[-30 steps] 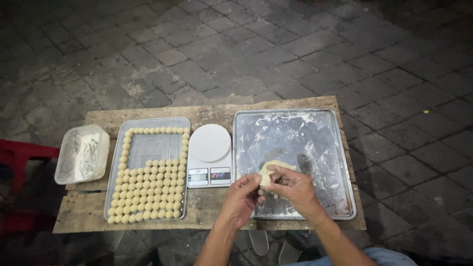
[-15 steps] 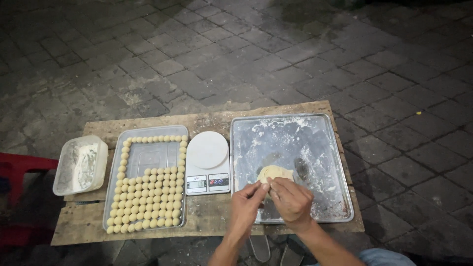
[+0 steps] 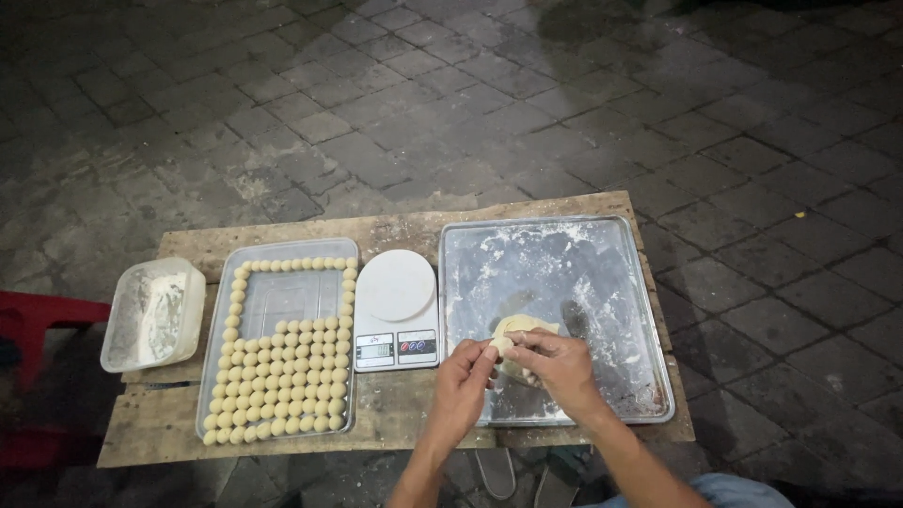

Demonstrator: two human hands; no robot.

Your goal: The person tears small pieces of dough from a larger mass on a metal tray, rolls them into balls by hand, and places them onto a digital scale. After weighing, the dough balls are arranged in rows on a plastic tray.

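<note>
A pale lump of dough (image 3: pixel 523 328) lies on a floured metal tray (image 3: pixel 602 273) at the right of a low wooden table (image 3: pixel 395 235). Both of my hands are on its near edge. My left hand (image 3: pixel 467 372) pinches a small piece of dough at the lump's left side. My right hand (image 3: pixel 555 364) covers the lump's near part, with its fingers curled onto the dough.
A white kitchen scale (image 3: pixel 396 309) stands between the trays. The left tray (image 3: pixel 282 292) holds several rows of small dough balls (image 3: pixel 292 376). A plastic tub of flour (image 3: pixel 153 313) sits at the far left, beside a red stool (image 3: pixel 38 325). Dark paving stones surround the table.
The camera has shifted slightly. My hands have stayed on the dough and drawn a little nearer to the tray's front edge, the left now pinching a small piece.
</note>
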